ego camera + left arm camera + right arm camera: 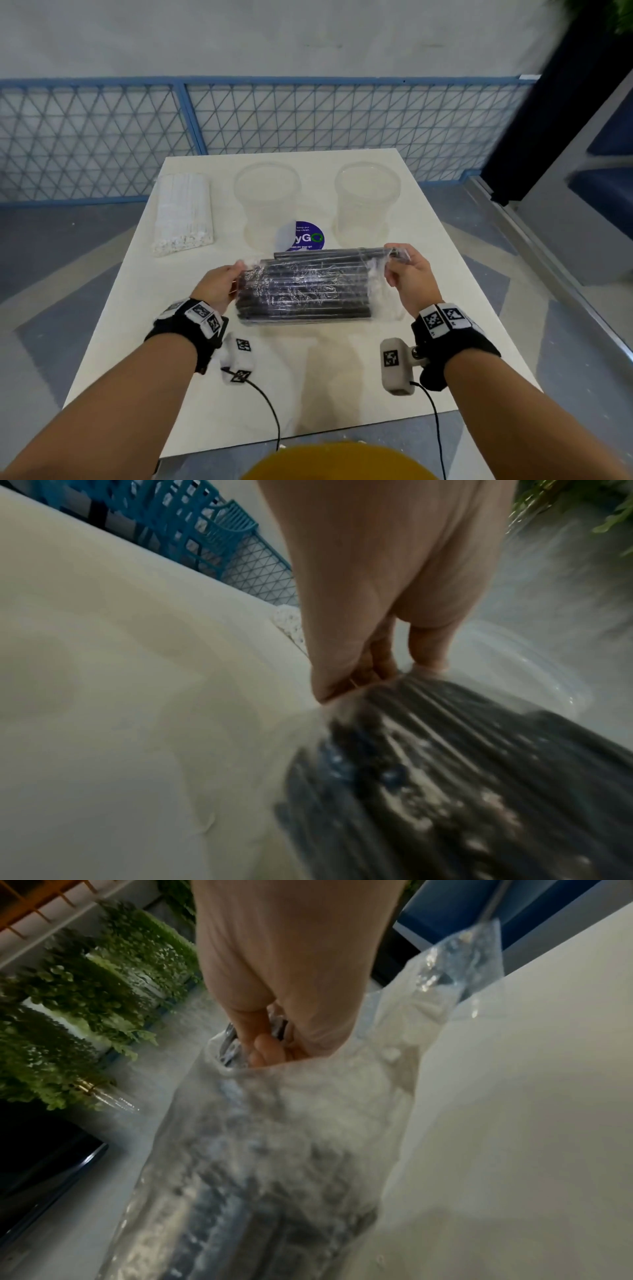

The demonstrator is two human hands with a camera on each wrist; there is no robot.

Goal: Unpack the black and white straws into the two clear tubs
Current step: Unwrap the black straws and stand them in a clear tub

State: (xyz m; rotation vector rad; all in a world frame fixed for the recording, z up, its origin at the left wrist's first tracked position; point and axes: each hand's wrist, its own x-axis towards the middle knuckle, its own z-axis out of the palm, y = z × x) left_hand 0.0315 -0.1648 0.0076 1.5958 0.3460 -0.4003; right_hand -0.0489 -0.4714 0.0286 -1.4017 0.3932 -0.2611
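While you hold it: the black pack (303,289) lies crosswise in front of you, near the middle of the table (342,377), one hand at each end.

Long axis: it runs left to right, so the straw ends face your two palms, not the tubs.

Left hand: your left hand (219,286) pinches the plastic wrap at the pack's left end; the left wrist view shows thumb and fingers (346,680) pressed together on the film.

Right hand: your right hand (409,274) grips the wrap's right end, with fingers (265,1050) curled into the loose, crumpled plastic. A few straw tips poke out beside this hand, so this is likely the open end.

Nearer hand: neither; both sit at the pack's ends, level with each other.

Tubs: left tub (267,198) and right tub (367,197) stand upright beyond the pack, well apart from each other, both with no straws in them. The right tub lies just past your right hand.

White pack (181,212): it lies at the far left, lengthwise away from you, untouched.

Sticker (301,236): a purple round one sits between the tubs, just behind the black pack.

Next move, as a judgement: to drop straws in, you would need to turn the pack from lying flat to end-down over a tub.
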